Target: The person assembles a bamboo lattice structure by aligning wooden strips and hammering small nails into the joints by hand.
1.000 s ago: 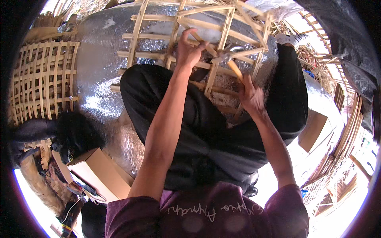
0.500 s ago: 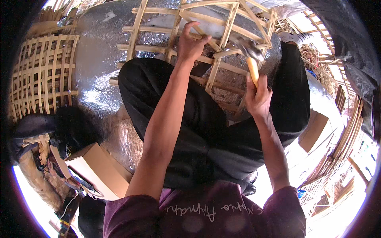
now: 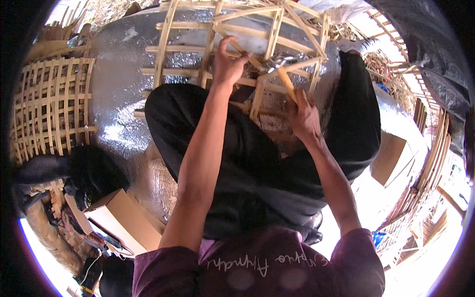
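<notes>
A lattice frame of pale bamboo strips (image 3: 269, 42) lies across my lap and the silvery sheet in front of me. My left hand (image 3: 228, 67) is closed on a slanting bamboo strip in the frame, thumb and forefinger on either side of it. In my right hand (image 3: 304, 116) is a hammer (image 3: 287, 81), gripped by its yellowish wooden handle. The metal head is at a joint of the frame, just right of my left fingers. Blur hides whether the head touches the wood.
Silvery sheeting (image 3: 116, 94) covers the floor. A woven bamboo panel (image 3: 52, 104) stands at the left, near an open cardboard box (image 3: 123, 218). Another cardboard box (image 3: 391, 158) sits at the right, beside bamboo slats (image 3: 428, 158). Dark plastic sheeting (image 3: 425, 54) hangs at far right.
The hammer has swung down and to the left, from above the frame to the joint near my left hand. My left hand keeps its hold on the strip. The view has shifted slightly.
</notes>
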Tool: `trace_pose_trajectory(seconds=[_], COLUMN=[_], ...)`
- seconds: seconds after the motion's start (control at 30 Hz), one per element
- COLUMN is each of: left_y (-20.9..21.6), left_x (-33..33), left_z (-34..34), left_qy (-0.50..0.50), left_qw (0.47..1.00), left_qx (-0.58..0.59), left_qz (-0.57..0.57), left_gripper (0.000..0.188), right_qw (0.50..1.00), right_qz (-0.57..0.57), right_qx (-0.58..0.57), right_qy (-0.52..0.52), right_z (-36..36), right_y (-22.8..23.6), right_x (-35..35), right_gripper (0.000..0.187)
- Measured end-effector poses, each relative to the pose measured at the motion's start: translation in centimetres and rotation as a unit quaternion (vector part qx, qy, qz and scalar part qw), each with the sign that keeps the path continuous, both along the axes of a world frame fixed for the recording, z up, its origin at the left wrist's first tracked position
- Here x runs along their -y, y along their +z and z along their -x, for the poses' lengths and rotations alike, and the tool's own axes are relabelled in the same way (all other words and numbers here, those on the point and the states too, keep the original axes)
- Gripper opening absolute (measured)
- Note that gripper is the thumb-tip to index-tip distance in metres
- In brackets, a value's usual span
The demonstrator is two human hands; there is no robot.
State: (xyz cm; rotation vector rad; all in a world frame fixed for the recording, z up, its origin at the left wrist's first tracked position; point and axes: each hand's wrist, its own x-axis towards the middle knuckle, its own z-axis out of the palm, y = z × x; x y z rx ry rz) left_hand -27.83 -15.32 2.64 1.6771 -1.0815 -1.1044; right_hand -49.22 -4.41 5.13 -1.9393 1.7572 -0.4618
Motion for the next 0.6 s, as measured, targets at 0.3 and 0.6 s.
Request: trace_pose_trajectory(seconds=[0.3,0.6], left_y=[-0.8,-3.7], left_x=[-0.5,0.6], left_z=[0.0,-1.5], left_qy=[0.010,0.004], left_qw=[0.999,0.996], left_qx=[0.033,-0.084], left_qz=[0.037,-0.037], left_gripper=[0.051,0.053], right_qw=[0.998,0.968], right_qz=[-0.023,0.077], right_qx=[0.049,0.177], right_qy=[-0.022,-0.162], right_z=[-0.2,2.8], right_y=[0.1,3.7], right_x=[-1.2,-4.3], right_gripper=[0.016,0.018])
